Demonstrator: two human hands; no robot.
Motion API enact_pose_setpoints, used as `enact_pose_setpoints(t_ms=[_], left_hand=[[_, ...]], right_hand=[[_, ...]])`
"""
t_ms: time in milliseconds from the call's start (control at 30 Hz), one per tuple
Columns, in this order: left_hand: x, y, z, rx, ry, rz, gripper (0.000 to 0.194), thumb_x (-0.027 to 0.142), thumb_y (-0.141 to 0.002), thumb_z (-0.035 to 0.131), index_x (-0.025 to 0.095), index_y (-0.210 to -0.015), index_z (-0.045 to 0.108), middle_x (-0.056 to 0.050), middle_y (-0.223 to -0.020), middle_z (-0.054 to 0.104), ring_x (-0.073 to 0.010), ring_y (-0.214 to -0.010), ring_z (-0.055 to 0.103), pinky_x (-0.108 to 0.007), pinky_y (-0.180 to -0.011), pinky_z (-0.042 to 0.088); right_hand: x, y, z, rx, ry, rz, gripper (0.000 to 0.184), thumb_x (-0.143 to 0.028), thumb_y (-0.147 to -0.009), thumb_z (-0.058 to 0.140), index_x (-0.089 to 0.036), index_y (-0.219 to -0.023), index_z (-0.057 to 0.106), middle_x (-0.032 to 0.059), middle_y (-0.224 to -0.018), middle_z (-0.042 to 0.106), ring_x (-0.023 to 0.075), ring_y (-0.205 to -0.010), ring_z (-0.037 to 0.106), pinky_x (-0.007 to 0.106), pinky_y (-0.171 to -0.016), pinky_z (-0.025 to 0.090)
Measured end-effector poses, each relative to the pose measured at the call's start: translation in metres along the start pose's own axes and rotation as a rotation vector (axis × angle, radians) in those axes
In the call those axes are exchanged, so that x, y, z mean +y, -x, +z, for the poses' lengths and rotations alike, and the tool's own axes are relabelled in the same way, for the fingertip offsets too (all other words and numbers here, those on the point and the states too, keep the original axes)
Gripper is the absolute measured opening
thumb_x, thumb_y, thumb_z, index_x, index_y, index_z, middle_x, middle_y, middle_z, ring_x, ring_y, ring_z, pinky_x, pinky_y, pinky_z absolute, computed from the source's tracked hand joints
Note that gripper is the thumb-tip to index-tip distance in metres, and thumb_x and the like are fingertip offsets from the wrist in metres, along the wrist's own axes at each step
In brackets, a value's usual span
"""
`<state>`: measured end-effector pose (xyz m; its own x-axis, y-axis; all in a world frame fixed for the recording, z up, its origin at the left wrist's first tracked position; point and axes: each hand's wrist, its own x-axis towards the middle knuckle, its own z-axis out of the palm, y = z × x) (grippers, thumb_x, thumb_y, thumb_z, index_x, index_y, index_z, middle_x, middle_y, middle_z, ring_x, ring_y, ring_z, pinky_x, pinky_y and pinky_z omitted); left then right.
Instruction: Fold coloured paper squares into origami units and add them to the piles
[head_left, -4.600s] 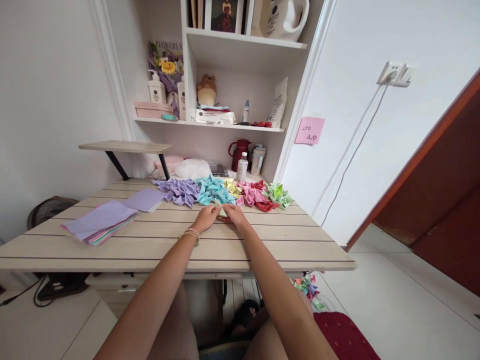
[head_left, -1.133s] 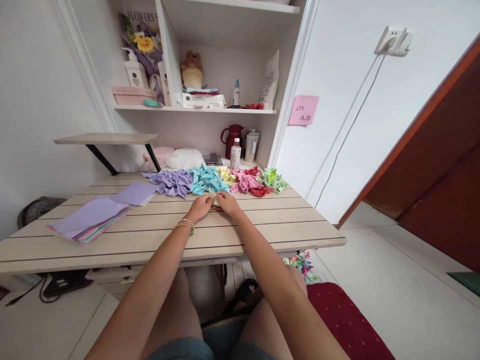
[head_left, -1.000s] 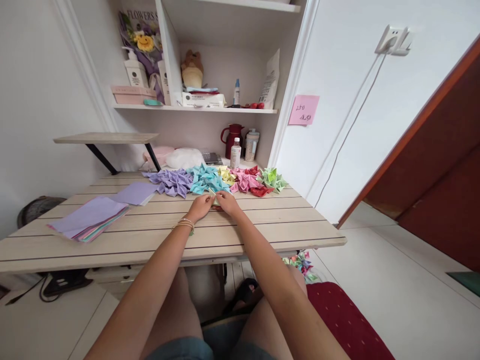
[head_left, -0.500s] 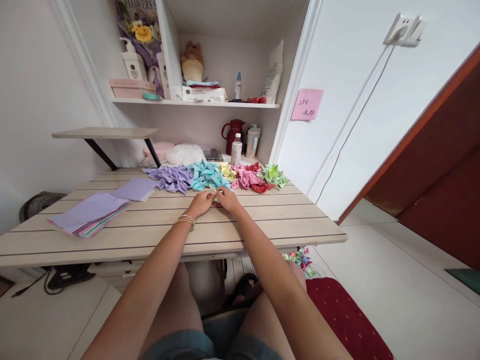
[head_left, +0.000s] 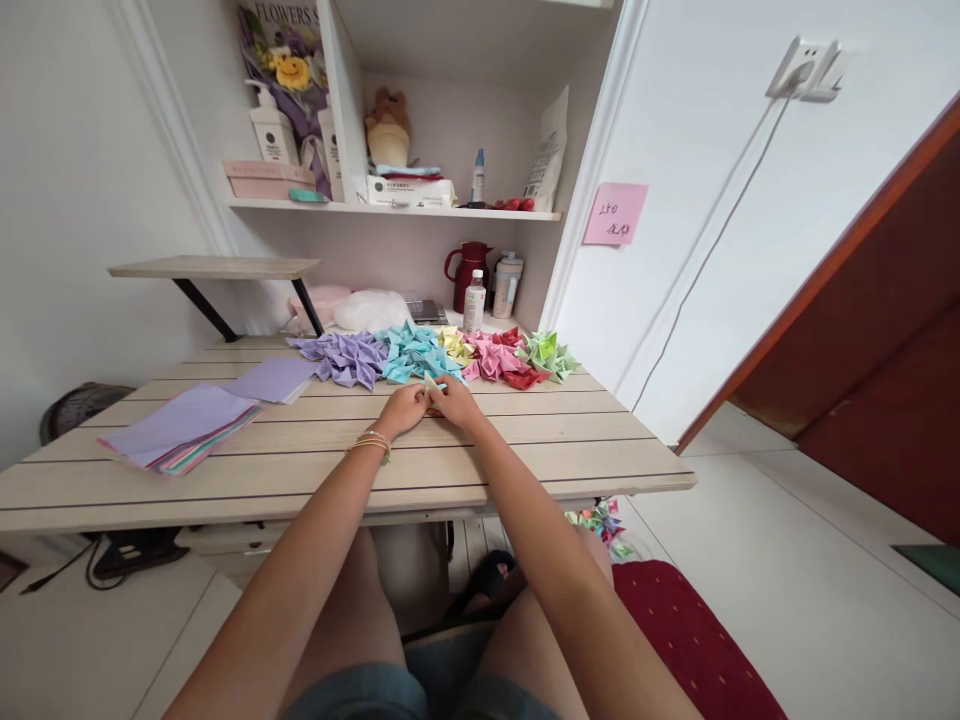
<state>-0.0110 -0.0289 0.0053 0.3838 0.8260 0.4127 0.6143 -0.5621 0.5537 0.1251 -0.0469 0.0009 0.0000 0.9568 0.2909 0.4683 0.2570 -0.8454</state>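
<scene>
Between my fingertips, just above the wooden table, is a small pale yellow-green piece of folded paper (head_left: 430, 382). My left hand (head_left: 405, 408), with bracelets at its wrist, is closed on the paper's left side. My right hand (head_left: 454, 402) pinches it from the right. Most of the paper is hidden behind my fingers. Just beyond my hands lie folded paper pieces in heaps: purple ones (head_left: 346, 357), blue ones (head_left: 416, 352), yellow ones (head_left: 454, 343), pink ones (head_left: 495, 357), red ones (head_left: 527, 379) and green ones (head_left: 551, 353).
Left on the table (head_left: 315, 470) lie a stack of coloured paper sheets (head_left: 180, 425) and purple sheets (head_left: 274, 379), near a small raised shelf (head_left: 214, 267). At the back stand a bottle (head_left: 474, 303), a dark red jug (head_left: 468, 275) and a tumbler (head_left: 507, 284).
The paper has turned slightly between my fingers, and my hands have drawn a little closer around it. The whole view has shifted slightly; the heaps stay where they were.
</scene>
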Motion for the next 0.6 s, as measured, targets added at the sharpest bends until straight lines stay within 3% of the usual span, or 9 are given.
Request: enact_pose_setpoints(t_ms=[367, 600], left_hand=[[0.001, 0.0004, -0.0006, -0.005, -0.006, -0.005, 0.02, 0.021, -0.074, 0.047, 0.019, -0.054, 0.048, 0.003, -0.05, 0.047, -0.0138, -0.05, 0.043, -0.024, -0.05, 0.027], [0.0001, 0.0003, -0.0004, -0.015, -0.023, -0.004, 0.019, 0.022, -0.075, 0.047, 0.019, -0.056, 0.051, 0.003, -0.051, 0.05, -0.0146, -0.052, 0.046, -0.025, -0.051, 0.029]], right_hand=[[-0.0042, 0.0015, -0.0013, -0.013, 0.024, 0.045, 0.012, -0.021, -0.081, 0.05, -0.02, -0.093, 0.055, -0.004, -0.066, 0.064, 0.012, -0.053, 0.063, 0.023, -0.06, 0.052], [-0.005, 0.0025, -0.0015, -0.004, 0.06, 0.024, 0.013, -0.021, -0.081, 0.049, -0.02, -0.093, 0.054, -0.002, -0.069, 0.066, 0.0138, -0.054, 0.063, 0.027, -0.063, 0.052]])
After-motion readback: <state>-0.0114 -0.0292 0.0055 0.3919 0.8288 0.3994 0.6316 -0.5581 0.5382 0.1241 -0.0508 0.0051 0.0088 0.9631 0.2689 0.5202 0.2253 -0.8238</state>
